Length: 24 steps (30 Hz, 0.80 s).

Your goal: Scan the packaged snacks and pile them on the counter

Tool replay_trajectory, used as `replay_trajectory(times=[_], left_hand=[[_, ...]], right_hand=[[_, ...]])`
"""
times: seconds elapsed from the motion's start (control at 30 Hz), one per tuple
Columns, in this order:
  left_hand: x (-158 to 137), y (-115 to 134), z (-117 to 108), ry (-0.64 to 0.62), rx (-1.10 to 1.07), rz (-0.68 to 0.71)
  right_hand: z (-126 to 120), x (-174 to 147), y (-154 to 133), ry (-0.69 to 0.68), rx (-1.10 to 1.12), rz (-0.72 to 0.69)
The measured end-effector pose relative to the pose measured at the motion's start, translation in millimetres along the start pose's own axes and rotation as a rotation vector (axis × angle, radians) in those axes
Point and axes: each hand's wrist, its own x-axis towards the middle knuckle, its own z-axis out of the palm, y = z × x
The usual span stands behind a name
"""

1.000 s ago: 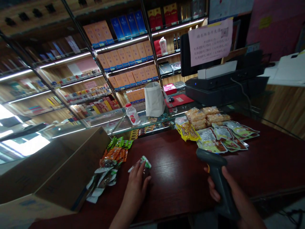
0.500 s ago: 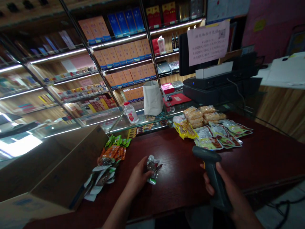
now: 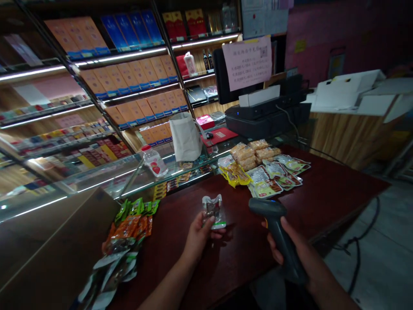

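Note:
My left hand (image 3: 200, 234) pinches a small clear snack packet (image 3: 213, 209) with a green strip, held upright just above the dark red table (image 3: 180, 215). Wrapped round the handle of a dark barcode scanner (image 3: 274, 230) is my right hand (image 3: 298, 254); the scanner's head points toward the left and away from me. Left of my left hand lie green snack packets (image 3: 137, 207), orange packets (image 3: 129, 228) and silvery packets (image 3: 111, 273). Beyond the scanner are flat foil food packs (image 3: 264, 178), a yellow-edged packet (image 3: 235, 171) and bagged tan snacks (image 3: 250, 154).
An open cardboard box (image 3: 58, 245) stands at the left. On the glass counter (image 3: 180, 171) are a red-capped bottle (image 3: 154, 162) and a white paper bag (image 3: 185, 137). Behind them are a monitor with a paper notice (image 3: 248, 64) and lit shelves. Cables (image 3: 358, 241) hang at the right.
My left hand has lifted the packet and turned it so its face shows more. The scanner stays in my right hand. The whole view has swung to the right.

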Motion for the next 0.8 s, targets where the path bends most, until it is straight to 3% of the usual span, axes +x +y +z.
replay_trajectory(times=[0.17, 0.43, 0.8], left_hand=[[-3, -1, -8, 0.034, -0.013, 0.010], [-13, -3, -2, 0.035, -0.117, 0.028], [-5, -5, -9, 0.098, -0.211, 0.066]], right_hand=[[3, -2, 3, 0.010, -0.020, -0.013], [24, -13, 3, 0.019, -0.140, -0.044], [34, -26, 0, -0.065, -0.331, -0.095]])
